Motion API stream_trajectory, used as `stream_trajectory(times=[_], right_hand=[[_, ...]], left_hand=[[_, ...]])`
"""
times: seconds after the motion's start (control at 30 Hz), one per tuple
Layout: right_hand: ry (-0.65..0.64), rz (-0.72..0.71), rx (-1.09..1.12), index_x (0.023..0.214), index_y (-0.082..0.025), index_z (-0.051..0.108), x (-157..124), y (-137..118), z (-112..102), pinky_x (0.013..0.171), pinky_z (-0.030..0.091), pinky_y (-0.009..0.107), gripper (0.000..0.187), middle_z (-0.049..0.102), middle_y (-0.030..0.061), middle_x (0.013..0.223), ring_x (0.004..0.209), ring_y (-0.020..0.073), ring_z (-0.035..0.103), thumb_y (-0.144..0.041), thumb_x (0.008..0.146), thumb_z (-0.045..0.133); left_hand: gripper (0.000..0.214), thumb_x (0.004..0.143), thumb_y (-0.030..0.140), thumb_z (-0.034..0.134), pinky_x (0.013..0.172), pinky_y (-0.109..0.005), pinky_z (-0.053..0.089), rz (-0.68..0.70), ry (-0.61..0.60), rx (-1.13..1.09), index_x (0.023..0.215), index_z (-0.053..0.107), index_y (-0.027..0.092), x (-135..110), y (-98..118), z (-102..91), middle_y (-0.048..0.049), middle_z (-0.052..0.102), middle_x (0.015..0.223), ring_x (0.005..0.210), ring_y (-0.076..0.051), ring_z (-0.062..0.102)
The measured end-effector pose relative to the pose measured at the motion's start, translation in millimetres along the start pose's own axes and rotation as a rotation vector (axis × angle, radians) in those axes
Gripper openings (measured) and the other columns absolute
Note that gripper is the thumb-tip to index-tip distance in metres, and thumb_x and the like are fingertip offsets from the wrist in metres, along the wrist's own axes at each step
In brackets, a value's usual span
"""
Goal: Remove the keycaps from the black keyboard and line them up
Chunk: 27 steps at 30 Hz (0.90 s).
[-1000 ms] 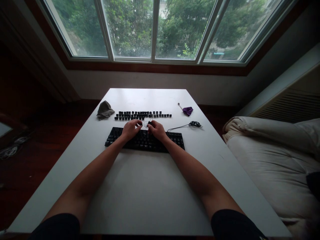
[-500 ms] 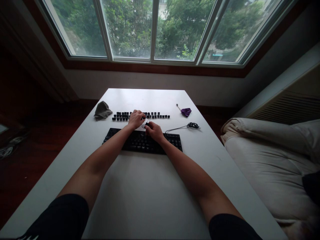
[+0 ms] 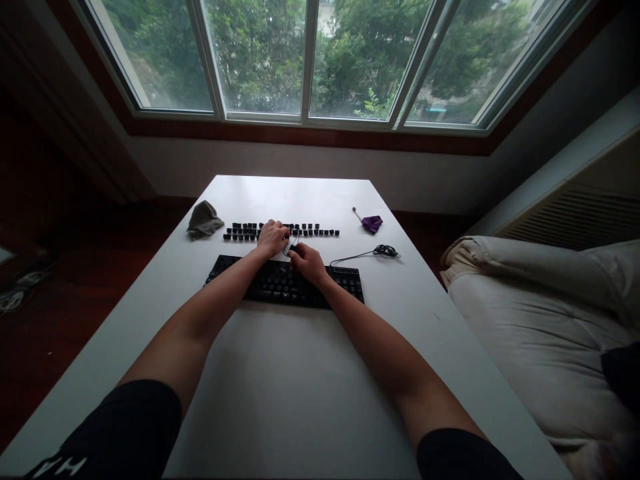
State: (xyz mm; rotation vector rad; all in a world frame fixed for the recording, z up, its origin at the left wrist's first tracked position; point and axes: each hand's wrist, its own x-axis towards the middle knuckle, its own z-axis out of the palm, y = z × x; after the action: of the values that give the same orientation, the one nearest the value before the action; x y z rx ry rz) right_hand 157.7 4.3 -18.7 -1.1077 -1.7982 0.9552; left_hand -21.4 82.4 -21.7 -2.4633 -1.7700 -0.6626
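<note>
A black keyboard lies across the white table under my forearms. My right hand is closed round the dark handle of a wire keycap puller above the keyboard's back edge; thin wires stick up from it. Beyond the keyboard, my left hand has curled fingers at the rows of loose black keycaps. A small dark keycap shows at its fingertips, partly hidden. The hand covers the middle of the rows.
A grey cloth sits at the table's left edge. To the right are a purple cloth, a thin brush-like stick and a coiled black cable. A pale sofa stands right of the white table.
Both hands stay almost in place. The left fingers shift very slightly at the keycap rows, and the view tilts a little.
</note>
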Motion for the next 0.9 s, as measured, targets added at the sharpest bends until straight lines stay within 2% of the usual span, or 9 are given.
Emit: stream_trajectory(times=[0.2,0.4,0.67,0.77,0.9], right_hand=[[-0.005,0.001,-0.008,0.084,-0.024,0.058,0,0,-1,0.063,0.052,0.029,0.019,0.067,-0.0022,0.065,0.061,0.0178,0.067,-0.042,0.089,0.055],[0.002,-0.022,-0.019,0.084,-0.023,0.057,0,1,0,0.064,0.051,0.028,0.019,0.067,-0.0024,0.065,0.061,0.0172,0.066,-0.041,0.089,0.056],[0.001,-0.019,-0.012,0.084,-0.023,0.057,0,0,-1,0.065,0.051,0.028,0.020,0.067,-0.0027,0.065,0.060,0.0165,0.066,-0.043,0.089,0.056],[0.006,-0.014,-0.012,0.084,-0.023,0.058,0,0,-1,0.064,0.051,0.027,0.020,0.067,-0.0027,0.064,0.060,0.0165,0.066,-0.042,0.089,0.056],[-0.008,-0.012,0.028,0.086,-0.023,0.058,0,0,-1,0.060,0.049,0.026,0.021,0.067,-0.0027,0.065,0.058,0.0161,0.066,-0.043,0.090,0.056]], left_hand=[[0.019,0.081,0.028,0.066,0.097,-0.048,0.040,-0.016,-0.011,-0.029,0.099,0.073,0.024,0,1,1.3,-0.0115,0.063,0.109,0.113,-0.033,0.047],[0.033,0.081,0.025,0.067,0.095,-0.046,0.041,-0.004,0.010,0.000,0.114,0.068,0.024,-3,7,-3.0,-0.0113,0.063,0.114,0.113,-0.032,0.047],[0.027,0.083,0.026,0.065,0.095,-0.046,0.042,0.011,0.000,-0.035,0.109,0.070,0.024,-5,12,-13.5,-0.0109,0.063,0.113,0.112,-0.032,0.048],[0.022,0.084,0.027,0.064,0.099,-0.046,0.042,0.009,0.023,-0.067,0.105,0.072,0.024,-14,13,-18.5,-0.0102,0.063,0.111,0.112,-0.031,0.050],[0.019,0.088,0.031,0.061,0.100,-0.045,0.043,0.025,0.028,-0.114,0.103,0.072,0.024,-37,13,-29.1,-0.0087,0.064,0.110,0.110,-0.028,0.052]])
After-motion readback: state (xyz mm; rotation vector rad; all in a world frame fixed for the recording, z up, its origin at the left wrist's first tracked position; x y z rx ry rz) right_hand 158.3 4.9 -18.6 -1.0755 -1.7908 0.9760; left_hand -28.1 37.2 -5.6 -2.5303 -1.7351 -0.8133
